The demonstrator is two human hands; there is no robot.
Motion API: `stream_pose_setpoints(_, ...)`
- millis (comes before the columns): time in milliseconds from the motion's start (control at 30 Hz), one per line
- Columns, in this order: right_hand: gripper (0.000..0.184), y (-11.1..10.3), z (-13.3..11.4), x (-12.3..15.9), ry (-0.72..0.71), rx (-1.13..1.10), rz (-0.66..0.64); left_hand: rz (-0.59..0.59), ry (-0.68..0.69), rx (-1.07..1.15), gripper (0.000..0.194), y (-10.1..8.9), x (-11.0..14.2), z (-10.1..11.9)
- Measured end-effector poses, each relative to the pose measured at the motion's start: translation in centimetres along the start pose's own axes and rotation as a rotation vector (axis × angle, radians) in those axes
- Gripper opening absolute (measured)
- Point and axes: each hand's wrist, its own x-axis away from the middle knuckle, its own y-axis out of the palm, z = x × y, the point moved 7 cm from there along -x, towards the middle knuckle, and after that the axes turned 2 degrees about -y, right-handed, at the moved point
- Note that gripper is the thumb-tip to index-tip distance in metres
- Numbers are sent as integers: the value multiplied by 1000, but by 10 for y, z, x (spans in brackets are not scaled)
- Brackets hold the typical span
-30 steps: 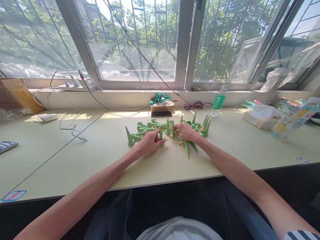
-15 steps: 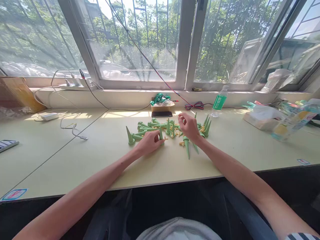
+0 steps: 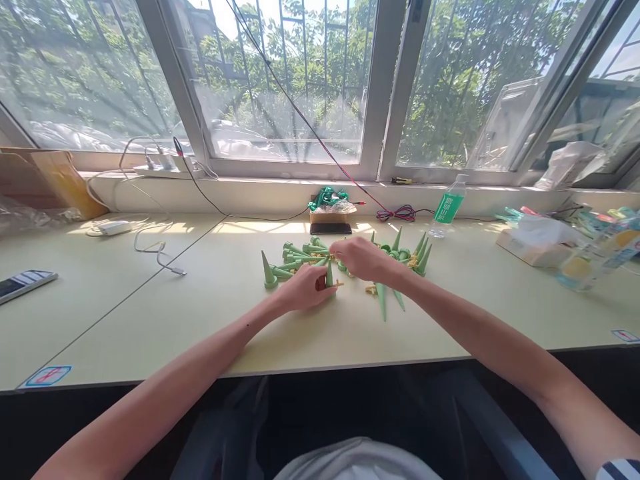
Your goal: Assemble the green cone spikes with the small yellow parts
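Observation:
My left hand (image 3: pixel 305 288) rests on the table, its thumb and fingers closed around an upright green plastic watering spike (image 3: pixel 329 273). A small yellow valve (image 3: pixel 339 284) sticks out to the right beside that spike. My right hand (image 3: pixel 364 259) is over the pile, just behind and above the left, with fingertips pinched together near the spike's tip. What those fingertips hold, if anything, is hidden. Several green spikes (image 3: pixel 295 257) lie left of the hands, one standing spike (image 3: pixel 269 272) among them. More spikes (image 3: pixel 423 255), with yellow valves among them, are on the right.
A small cardboard box (image 3: pixel 330 218) with green items stands behind the pile, a dark phone (image 3: pixel 331 229) before it. Right of it are coiled cable (image 3: pixel 400 213), a water bottle (image 3: pixel 449 207) and a tissue box (image 3: pixel 525 248). A white cable (image 3: pixel 160 257) lies left.
My right hand has moved left and down from above the right part of the pile to near my left hand. My left hand keeps its hold. The camera view has shifted slightly.

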Motion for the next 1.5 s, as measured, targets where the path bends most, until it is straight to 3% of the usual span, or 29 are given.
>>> stream_pose_setpoints(167,26,-8,-8,-43,-51,192,-177,-12,6,-27,37,2,-1,2)
stream_pose_setpoints(300,24,22,-13,-70,-109,339,-518,-16,6,-46,37,2,1,3)
stream_pose_setpoints(367,21,35,-14,-80,-119,354,-568,-6,15,-54,37,1,1,3)
stream_pose_setpoints(533,20,57,-6,-88,-113,378,-579,-10,13,-44,38,4,-1,1)
stream_pose_setpoints(767,25,63,9,-86,-52,388,-559,-32,10,-16,37,4,-1,2)
stream_pose_setpoints(1067,23,65,6,-86,-18,416,-528,-17,41,-2,37,4,-1,4)
stream_pose_setpoints(1500,22,82,-5,-84,-100,463,-498,-17,25,4,34,5,-1,4)
